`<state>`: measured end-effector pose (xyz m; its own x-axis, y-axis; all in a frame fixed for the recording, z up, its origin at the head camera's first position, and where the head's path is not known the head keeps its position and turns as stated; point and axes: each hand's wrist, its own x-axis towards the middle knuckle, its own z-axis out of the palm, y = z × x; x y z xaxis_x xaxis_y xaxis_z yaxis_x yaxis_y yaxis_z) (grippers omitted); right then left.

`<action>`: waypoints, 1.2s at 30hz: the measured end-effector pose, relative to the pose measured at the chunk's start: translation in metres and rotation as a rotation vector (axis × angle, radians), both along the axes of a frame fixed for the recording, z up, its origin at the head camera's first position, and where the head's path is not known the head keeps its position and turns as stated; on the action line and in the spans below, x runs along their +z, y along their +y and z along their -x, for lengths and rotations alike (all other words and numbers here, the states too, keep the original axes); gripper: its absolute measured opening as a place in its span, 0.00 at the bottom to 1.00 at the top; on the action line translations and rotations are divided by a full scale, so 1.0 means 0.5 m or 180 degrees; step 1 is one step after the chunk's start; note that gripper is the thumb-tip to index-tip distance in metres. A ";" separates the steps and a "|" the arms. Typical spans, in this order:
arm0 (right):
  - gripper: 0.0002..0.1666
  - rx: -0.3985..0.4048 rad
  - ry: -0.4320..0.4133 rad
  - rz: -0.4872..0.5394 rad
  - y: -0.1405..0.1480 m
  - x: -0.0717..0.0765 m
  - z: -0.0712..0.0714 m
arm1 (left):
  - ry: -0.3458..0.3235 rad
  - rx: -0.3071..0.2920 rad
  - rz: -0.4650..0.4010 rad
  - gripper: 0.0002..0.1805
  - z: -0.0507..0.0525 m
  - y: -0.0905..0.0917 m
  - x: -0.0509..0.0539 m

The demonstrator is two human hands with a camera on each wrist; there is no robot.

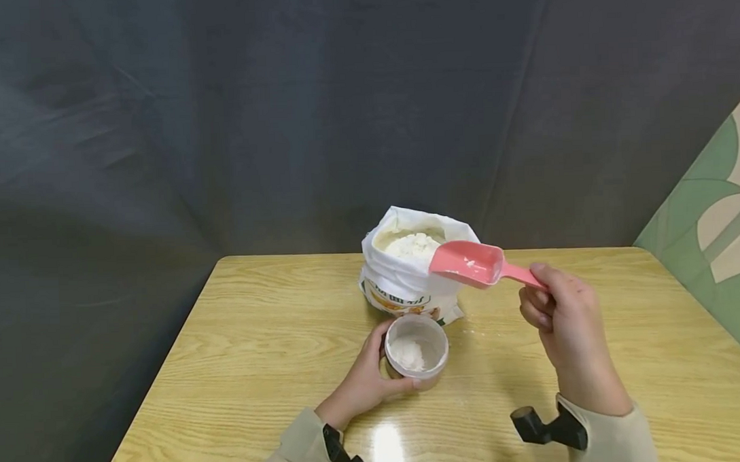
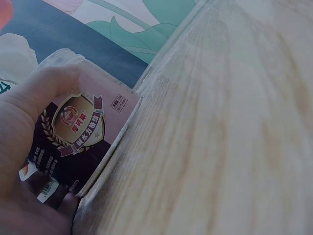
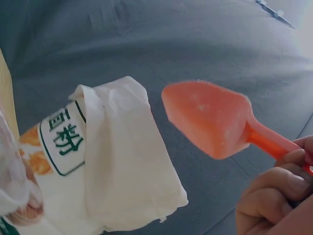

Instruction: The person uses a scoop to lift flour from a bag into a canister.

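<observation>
My right hand point(image 1: 565, 316) grips the handle of a pink scoop point(image 1: 469, 263), with thumb and curled fingers round it. Only traces of white powder cling inside the scoop, which hangs at the right rim of a white flour bag point(image 1: 402, 274). The bag stands with its top folded down and white flour point(image 1: 415, 246) showing inside. Around a round plastic jar point(image 1: 419, 375) curls my left hand point(image 1: 366, 381); the jar sits upright on the table in front of the bag. A small heap of white powder lies in it. The left wrist view shows the jar's printed label point(image 2: 78, 122).
A wood-grain table point(image 1: 240, 358) carries the bag and jar. Specks of white powder are scattered right of the bag. Behind the table hangs a dark curtain point(image 1: 342, 123), and a green leaf-patterned panel point(image 1: 712, 226) stands at the right.
</observation>
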<state>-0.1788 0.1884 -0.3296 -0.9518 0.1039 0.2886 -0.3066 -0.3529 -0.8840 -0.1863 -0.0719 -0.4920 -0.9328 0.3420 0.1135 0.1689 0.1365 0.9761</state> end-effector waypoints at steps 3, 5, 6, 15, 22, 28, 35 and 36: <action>0.29 -0.0298 -0.0176 -0.0115 0.000 0.012 0.005 | -0.0020 -0.0010 -0.0029 0.57 0.001 0.000 0.000; 0.29 -0.0470 -0.0275 -0.0211 0.001 0.019 0.011 | -0.0036 -0.0019 -0.0029 0.57 0.001 0.000 -0.001; 0.28 -0.0525 -0.0307 -0.0258 0.002 0.023 0.014 | -0.0046 -0.0027 -0.0023 0.57 0.002 0.000 -0.001; 0.29 -0.0735 -0.0354 -0.0945 0.009 0.043 0.029 | -0.0034 -0.0045 0.0032 0.57 0.002 -0.001 -0.001; 0.30 -0.1172 -0.0147 -0.2195 -0.011 0.049 0.035 | 0.0000 -0.0018 0.0084 0.57 0.003 0.001 -0.006; 0.28 -0.1356 0.0261 -0.2782 -0.032 0.052 0.046 | -0.0008 -0.0032 0.0098 0.56 0.004 0.000 -0.005; 0.28 -0.1262 0.0271 -0.3109 -0.043 0.056 0.059 | -0.0004 -0.0047 0.0144 0.57 0.002 -0.002 0.001; 0.28 -0.1245 0.0262 -0.3125 -0.045 0.056 0.061 | -0.0007 -0.0046 0.0142 0.57 0.002 -0.002 0.002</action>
